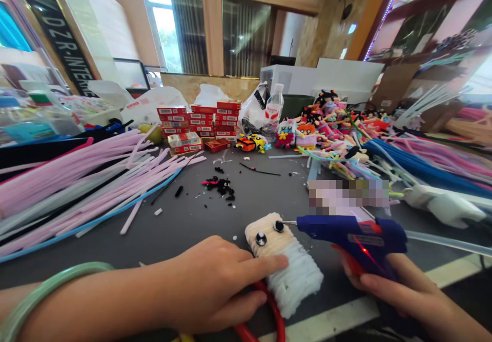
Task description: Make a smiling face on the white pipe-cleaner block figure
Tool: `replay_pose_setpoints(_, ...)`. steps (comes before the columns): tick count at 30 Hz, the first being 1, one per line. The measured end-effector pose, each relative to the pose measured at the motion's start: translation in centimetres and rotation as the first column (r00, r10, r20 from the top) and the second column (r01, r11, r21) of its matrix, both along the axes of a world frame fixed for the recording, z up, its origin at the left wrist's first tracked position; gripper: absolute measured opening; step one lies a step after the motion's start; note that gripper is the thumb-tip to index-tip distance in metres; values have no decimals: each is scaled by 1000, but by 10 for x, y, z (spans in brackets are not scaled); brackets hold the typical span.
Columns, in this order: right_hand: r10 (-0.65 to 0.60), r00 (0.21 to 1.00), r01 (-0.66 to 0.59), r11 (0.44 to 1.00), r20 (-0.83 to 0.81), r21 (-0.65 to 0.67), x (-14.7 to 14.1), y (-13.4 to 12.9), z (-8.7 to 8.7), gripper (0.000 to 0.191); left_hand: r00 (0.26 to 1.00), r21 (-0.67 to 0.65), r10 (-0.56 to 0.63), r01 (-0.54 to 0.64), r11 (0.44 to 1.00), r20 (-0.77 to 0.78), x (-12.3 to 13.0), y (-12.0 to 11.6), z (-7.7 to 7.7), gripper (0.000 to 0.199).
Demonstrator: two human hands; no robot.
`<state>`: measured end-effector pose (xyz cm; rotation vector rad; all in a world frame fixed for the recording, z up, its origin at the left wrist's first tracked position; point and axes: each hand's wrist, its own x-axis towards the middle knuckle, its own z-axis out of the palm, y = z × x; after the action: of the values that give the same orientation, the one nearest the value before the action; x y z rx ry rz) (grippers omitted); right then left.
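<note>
- Left hand (226, 285): index finger laid on the white-and-cream, fuzzy, block-shaped figure (298, 275), near the front edge of the dark grey surface (184, 229); whether its grip is clamped, I cannot tell.
- Right hand (402, 288): grip clamped round the dark-blue plastic glue gun (338, 229), nozzle at one round black-and-white eye (279, 226).
- Curved red handle (280, 319): beside the figure.

White fuzzy block (296, 276) lying slanted, two round eyes (261, 239), blue glue gun (338, 227), tip apparently touching one eye
</note>
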<state>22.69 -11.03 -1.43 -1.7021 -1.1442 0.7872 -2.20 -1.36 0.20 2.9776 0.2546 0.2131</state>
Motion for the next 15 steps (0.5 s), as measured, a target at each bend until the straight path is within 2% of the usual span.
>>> replay_pose_setpoints(10,62,991,-71,994,-116,-80,15,3,-11,30,1000,7,-6,6,1000,9,0,0,-1,41)
replay_pose_setpoints(15,42,998,-46,997,-55,-69,9,1,-5,33,1000,2,8,-8,1000,23,-1,-1,-3,40)
